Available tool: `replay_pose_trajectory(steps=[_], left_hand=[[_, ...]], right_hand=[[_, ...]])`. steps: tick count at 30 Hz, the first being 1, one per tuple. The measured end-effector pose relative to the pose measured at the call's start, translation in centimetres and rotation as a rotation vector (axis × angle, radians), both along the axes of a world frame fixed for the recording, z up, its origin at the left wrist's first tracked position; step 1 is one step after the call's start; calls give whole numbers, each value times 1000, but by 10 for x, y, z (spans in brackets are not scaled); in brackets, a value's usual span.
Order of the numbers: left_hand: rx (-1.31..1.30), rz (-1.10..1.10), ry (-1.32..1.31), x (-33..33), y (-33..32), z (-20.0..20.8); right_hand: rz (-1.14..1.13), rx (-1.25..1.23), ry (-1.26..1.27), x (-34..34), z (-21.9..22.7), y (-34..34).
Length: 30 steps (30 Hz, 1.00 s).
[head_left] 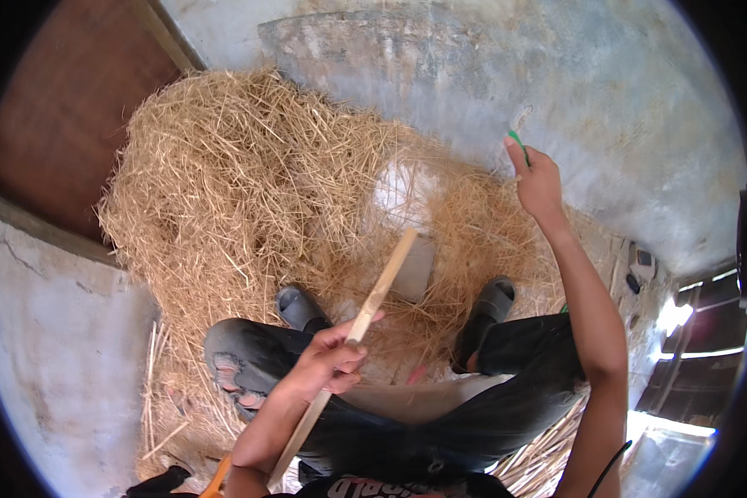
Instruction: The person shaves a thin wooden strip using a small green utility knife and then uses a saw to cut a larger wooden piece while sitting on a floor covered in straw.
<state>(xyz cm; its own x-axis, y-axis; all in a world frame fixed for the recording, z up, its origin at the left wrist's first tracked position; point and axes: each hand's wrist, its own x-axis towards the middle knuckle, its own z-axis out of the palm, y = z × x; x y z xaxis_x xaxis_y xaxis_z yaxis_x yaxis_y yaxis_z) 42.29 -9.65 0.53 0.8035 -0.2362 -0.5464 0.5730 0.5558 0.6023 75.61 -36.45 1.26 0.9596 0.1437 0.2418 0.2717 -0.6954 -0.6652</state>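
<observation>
My left hand [330, 363] is closed around a long pale strip [380, 286] that looks like split bamboo. The strip slants from beside my left forearm up toward the middle of the view, its far end free above the floor. Raised out to the right, near the wall, my right hand [541, 184] grips a small green-handled tool [518, 143]. A faint pale part past the green handle blends into the wall, so the tool's kind cannot be made out. The two hands are far apart, and the tool does not touch the strip.
A big heap of straw-coloured shavings [241, 166] lies against the wall [490, 58]. A grey block [416, 270] and a white patch [402, 195] show between my slippers [300, 307]. Thin strips [548, 444] lie at lower right; a brown door panel [66, 108] stands at left.
</observation>
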Motion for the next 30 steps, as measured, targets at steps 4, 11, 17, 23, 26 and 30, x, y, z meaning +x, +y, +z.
replay_pose_trajectory(steps=[4,11,17,23,26,30], left_hand=[[-61,42,-10,8,10,3],[-94,44,-40,12,2,-1],[-177,66,-69,24,-1,3],[202,-2,-222,56,3,42],[348,-27,-287,79,7,44],[378,28,-323,94,8,33]], right_hand=[[204,254,219,-49,7,24],[514,380,455,-112,-13,77],[594,591,603,-107,-4,89],[636,762,737,-93,29,92],[705,670,640,-85,33,92],[732,515,531,-70,25,95]])
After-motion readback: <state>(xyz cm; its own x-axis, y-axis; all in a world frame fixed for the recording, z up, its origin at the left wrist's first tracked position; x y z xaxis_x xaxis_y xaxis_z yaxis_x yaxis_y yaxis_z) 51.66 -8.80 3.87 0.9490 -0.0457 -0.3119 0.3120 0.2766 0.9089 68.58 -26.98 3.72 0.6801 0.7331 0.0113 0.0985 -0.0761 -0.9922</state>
